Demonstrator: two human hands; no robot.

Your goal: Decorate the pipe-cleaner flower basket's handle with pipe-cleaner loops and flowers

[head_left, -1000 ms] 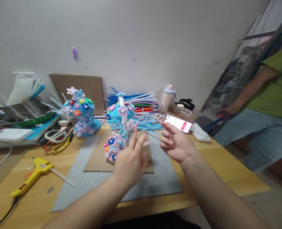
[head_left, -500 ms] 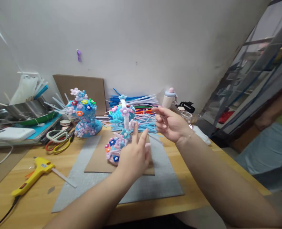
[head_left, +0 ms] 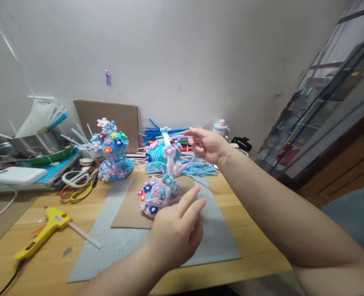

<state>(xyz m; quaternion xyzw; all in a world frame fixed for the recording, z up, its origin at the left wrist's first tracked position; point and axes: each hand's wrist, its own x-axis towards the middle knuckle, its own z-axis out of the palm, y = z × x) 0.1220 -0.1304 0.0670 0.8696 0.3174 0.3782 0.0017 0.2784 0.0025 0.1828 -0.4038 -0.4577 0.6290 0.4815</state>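
Observation:
A pipe-cleaner flower ornament stands on a square of brown cardboard. Its white fuzzy stem rises from a pink base dotted with small coloured flowers, and a light-blue flower tops it; a turquoise dome shows just behind the stem. My left hand is in front of the base, index and middle fingers stretched out, with nothing visible in it. To the right of the stem's upper part, my right hand hovers with its index finger extended and the others loosely bent. No held object shows in it.
A second flower-covered blue ornament stands at the left. Several pipe cleaners lie along the wall, near a bottle. A yellow glue gun, scissors and a metal pot occupy the left side. Beneath the cardboard lies a grey mat.
My left hand has drawn back from the stem, down toward me, uncovering more of the pink base. My right hand has shifted left, closer to the stem. The camera view has moved slightly.

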